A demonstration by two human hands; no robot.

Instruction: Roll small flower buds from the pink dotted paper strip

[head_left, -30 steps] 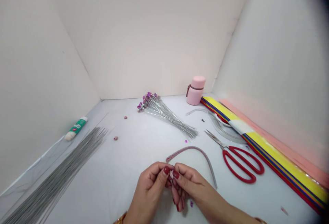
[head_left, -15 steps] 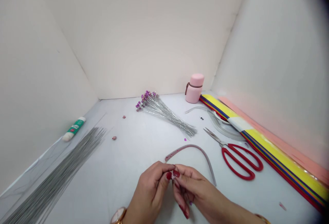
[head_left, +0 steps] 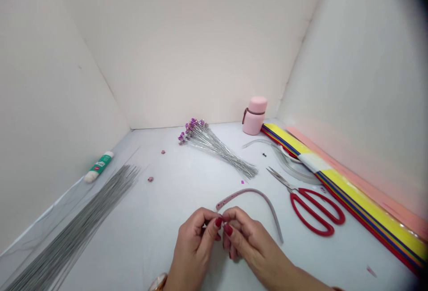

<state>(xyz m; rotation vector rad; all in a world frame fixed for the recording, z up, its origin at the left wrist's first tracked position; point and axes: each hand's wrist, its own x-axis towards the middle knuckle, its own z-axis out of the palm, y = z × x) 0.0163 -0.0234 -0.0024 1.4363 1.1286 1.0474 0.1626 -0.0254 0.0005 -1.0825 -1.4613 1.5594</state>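
hands, two, low centre of the head view, over the white table (head_left: pixel 160 211).
- left hand (head_left: pixel 195 242): palm turned inward, thumb and forefinger brought together at the tips, other fingers curled under; one watch (head_left: pixel 158 282) on the wrist, partly cut off.
- right hand (head_left: pixel 249 244): comes in from the lower right, knuckles up, thumb and forefinger closed against those of the left hand; red-painted nails.
- tiny piece (head_left: pixel 221 218): one, pinched where the four fingertips meet, just above the table; mostly hidden, kind cannot be told.

things about the hands, counted:
- curved strip (head_left: pixel 264 196): one, greyish lilac, arched on the table just beyond the fingertips.
- red scissors (head_left: pixel 314 211): one pair, blades shut, right of the strip.
- stack of coloured sheets (head_left: pixel 361 199): one, along the right wall; sheets not countable.
- pink bottle (head_left: pixel 254 116): one, upright, far corner.
- purple-headed wires (head_left: pixel 217 148): one bundle, fanned, far centre.
- plain wires (head_left: pixel 76 231): one bundle, left; too many to count.
- glue stick (head_left: pixel 99 166): one, lying by the left wall.
- loose buds (head_left: pixel 150 178): two, well apart from the hands.
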